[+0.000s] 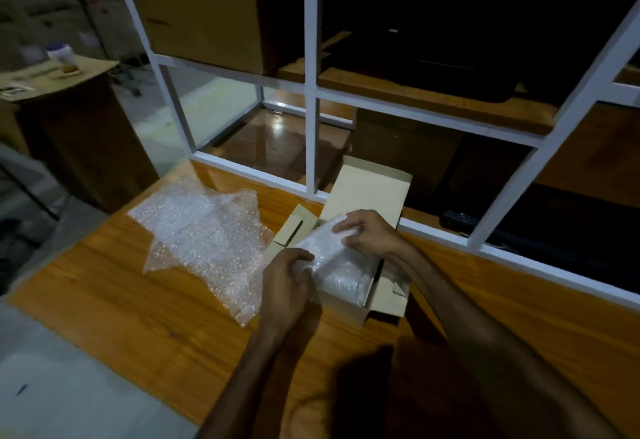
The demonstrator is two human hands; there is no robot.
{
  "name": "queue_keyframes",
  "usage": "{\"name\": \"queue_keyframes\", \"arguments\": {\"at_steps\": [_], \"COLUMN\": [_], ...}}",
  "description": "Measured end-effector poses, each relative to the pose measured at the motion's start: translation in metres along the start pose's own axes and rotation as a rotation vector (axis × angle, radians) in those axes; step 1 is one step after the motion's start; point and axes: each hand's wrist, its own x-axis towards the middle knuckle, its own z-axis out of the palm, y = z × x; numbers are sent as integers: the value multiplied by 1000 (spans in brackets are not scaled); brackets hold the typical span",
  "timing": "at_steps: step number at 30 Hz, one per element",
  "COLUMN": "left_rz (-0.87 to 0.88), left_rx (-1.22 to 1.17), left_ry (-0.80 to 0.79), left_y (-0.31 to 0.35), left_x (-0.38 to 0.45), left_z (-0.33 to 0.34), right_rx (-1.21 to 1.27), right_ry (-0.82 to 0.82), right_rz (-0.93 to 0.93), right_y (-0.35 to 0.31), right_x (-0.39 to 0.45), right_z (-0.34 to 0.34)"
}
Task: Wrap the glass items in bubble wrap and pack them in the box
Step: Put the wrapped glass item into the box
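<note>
Fingers (304, 258) of the left hand (284, 286) are curling round the near end of a bubble-wrapped bundle (332, 251), with the thumb lying across its top, while the right hand (370, 234) is gripping the far end, its fingertips pressing into the plastic from above. Both hands are holding the bundle at the mouth of a small cardboard box (343, 300), which is standing open on a wooden table (138, 300); the bundle is lying partly inside the box, its upper side rising above the rim. What is wrapped inside is not showing through the plastic, so its kind cannot be told. The box's lid (370, 189) is standing up at the far side, leaning toward a white-framed glass partition (311, 92), and its side flaps are spreading outward to the left and right. A loose sheet of bubble wrap (204, 237) is lying crumpled on the table just to the left of the box, one edge reaching near the left wrist. Farther off to the left, a brown cardboard carton (69, 126) is standing on the floor with a small white jar (60, 52) sitting on top of it.
</note>
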Motion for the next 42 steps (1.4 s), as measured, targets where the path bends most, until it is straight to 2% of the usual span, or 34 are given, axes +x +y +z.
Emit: {"name": "queue_keyframes", "arguments": {"at_steps": [7, 13, 17, 26, 29, 34, 37, 42], "left_rz": [-26, -84, -71, -137, -190, -202, -125, -91], "left_rx": [517, 734, 876, 918, 918, 920, 939, 914], "left_ry": [-116, -288, -363, -447, -483, -536, -455, -335], "left_y": [-3, 16, 25, 34, 34, 36, 36, 32], "left_x": [2, 1, 3, 13, 17, 17, 2, -13], "left_z": [24, 30, 33, 34, 36, 36, 32, 27], "right_rx": [-270, -592, -747, -1144, -1256, -1346, -1352, -1330], "right_ry": [-141, -224, -254, -116, -88, -151, -163, -183], "right_rz": [-126, -263, -281, -496, -489, -464, -475, -568], "right_y": [7, 11, 11, 3, -1, 5, 3, 1], "right_x": [49, 64, 66, 61, 59, 53, 44, 37], "right_z": [3, 7, 14, 31, 39, 40, 32, 32]}}
